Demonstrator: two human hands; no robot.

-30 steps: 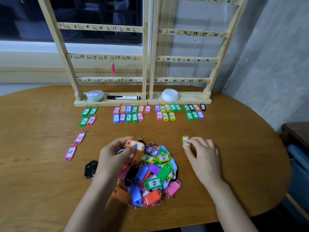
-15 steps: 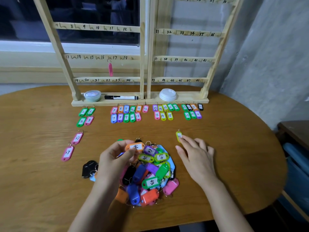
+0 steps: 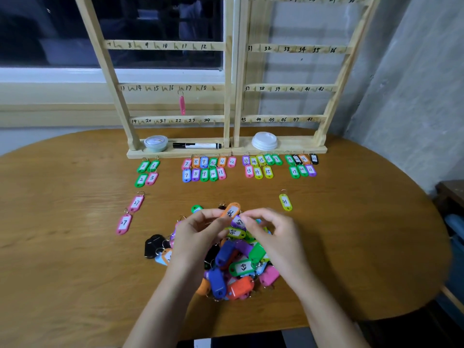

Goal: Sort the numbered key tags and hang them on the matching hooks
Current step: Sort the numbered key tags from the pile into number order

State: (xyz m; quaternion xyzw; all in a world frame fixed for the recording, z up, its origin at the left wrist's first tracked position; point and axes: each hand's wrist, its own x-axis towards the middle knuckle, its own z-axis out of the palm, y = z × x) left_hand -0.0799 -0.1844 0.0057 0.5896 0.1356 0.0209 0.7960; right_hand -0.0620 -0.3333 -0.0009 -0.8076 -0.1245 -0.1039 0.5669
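Left hand (image 3: pixel 198 232) pinches orange tag (image 3: pixel 231 210) by its lower end, tag raised just above the far edge of the pile (image 3: pixel 238 270) at lower centre of frame. Right hand (image 3: pixel 273 234) sits just right of it, fingers curled, tips close to the tag and to a purple tag under it; cannot tell whether it grips anything.

Step looks like reading the number and placing the tag in its group. The label is blurred; it seems to be forty-something, not sure.

Sorting is partly done, hanging barely begun:
- sorted rows (image 3: pixel 204 169) lie in front of the rack (image 3: pixel 231 71) at upper centre
- two pink 27 tags (image 3: pixel 136 203) at centre left
- yellow 41 tag (image 3: pixel 285 202) alone at centre right
- only one pink tag (image 3: pixel 182 106) hangs, near hook 17

To do it well:
- turn the label face up toward the camera and confirm the digits before moving
- use the right hand to steady or free the ring so no neighbouring tag lifts with it
- if it is forty-something, lay it on the table (image 3: pixel 75 259) near the yellow 41 tag, apart from it, label up, ring toward the rack
- keep the rows undisturbed when reaching
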